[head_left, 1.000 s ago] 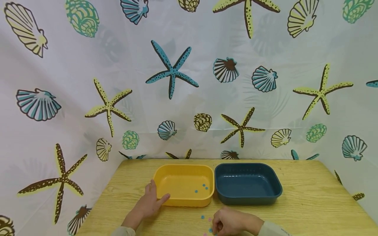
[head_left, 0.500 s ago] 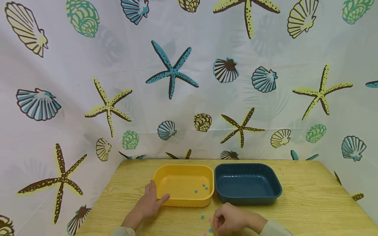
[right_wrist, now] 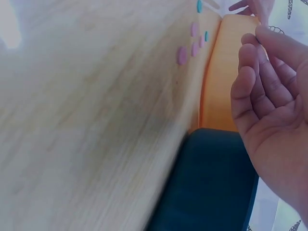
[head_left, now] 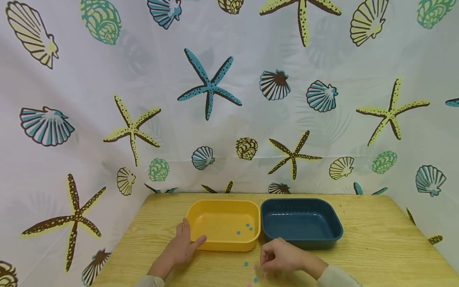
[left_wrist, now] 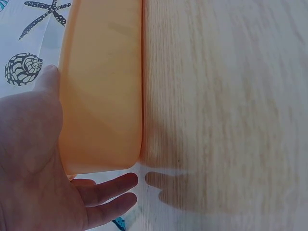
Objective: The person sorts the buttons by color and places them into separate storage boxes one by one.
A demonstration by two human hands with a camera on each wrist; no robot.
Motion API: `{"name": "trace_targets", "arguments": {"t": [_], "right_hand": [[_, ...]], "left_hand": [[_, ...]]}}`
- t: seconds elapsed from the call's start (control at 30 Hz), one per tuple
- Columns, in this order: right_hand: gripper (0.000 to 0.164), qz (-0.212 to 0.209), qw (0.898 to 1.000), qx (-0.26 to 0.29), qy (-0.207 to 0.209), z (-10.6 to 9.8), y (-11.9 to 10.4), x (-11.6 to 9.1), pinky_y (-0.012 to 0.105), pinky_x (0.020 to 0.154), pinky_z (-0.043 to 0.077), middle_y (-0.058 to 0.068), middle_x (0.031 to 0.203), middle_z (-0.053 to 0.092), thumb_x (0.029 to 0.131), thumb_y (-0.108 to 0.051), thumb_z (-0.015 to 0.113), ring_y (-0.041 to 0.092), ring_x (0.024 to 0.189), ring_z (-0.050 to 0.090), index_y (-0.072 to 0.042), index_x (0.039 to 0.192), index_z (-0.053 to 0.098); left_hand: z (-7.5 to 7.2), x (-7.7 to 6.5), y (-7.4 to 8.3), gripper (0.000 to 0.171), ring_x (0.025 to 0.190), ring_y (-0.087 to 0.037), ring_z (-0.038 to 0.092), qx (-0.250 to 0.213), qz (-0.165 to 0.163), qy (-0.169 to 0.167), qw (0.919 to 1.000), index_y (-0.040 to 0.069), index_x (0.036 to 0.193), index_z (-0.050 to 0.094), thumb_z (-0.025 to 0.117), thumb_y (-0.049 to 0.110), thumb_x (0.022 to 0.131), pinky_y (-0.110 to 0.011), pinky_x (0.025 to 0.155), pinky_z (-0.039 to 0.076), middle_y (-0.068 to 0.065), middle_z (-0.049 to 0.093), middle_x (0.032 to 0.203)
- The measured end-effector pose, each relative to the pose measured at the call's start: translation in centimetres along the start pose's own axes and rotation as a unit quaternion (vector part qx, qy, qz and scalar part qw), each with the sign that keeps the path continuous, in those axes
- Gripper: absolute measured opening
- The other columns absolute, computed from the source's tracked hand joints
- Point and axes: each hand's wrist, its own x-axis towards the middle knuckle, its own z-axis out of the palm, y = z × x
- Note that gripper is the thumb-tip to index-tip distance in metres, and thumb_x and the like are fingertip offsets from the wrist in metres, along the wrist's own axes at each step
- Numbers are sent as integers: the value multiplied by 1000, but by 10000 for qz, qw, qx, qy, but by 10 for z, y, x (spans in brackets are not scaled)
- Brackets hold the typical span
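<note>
In the head view, my left hand (head_left: 180,246) rests at the near left corner of a yellow plastic tub (head_left: 223,241), its thumb along the front and its fingers against the left side. The left wrist view shows those fingers (left_wrist: 108,190) extended past the tub's end. My right hand (head_left: 281,255) is above the table in front of the tubs, thumb and forefinger pinched together. A small blue button is mostly hidden in that pinch; only a dark sliver shows at the fingertips (right_wrist: 266,34). Several small pink buttons (right_wrist: 181,55) and two blue buttons (head_left: 246,264) lie on the table nearby.
A dark blue tub (head_left: 303,244) stands close against the yellow tub's right side. Three blue buttons (head_left: 238,232) lie inside the yellow tub. Both tubs are on a wooden table (head_left: 373,239), with a shell-and-starfish patterned curtain (head_left: 229,119) behind and at the sides.
My right hand has lifted away from the table, moving forward and slightly right; pink buttons it covered now show, and the blue button under its fingertips is gone from there. My left hand stays put.
</note>
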Motion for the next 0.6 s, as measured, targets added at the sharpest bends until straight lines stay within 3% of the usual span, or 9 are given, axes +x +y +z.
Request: {"name": "trace_targets", "arguments": {"t": [0.27,0.6], "right_hand": [[5,-23,9990,-269,363,-10,-4,3,23,63,50,-10,76,65,86,-13,71,3,68,59,-13,81,68],[4,286,9955,136,898,-19,-8,10,25,64,50,0,81,67,86,-8,70,9,71,60,-5,87,68]], "left_hand": [[-2,-2,2,101,71,-24,56,-76,9,-6,10000,-15,144,-3,48,56,93,-39,62,48,-37,14,143],[-1,-1,0,102,77,-28,58,-99,-4,-21,9999,-15,144,-3,47,58,93,-44,68,49,-37,14,143]]}}
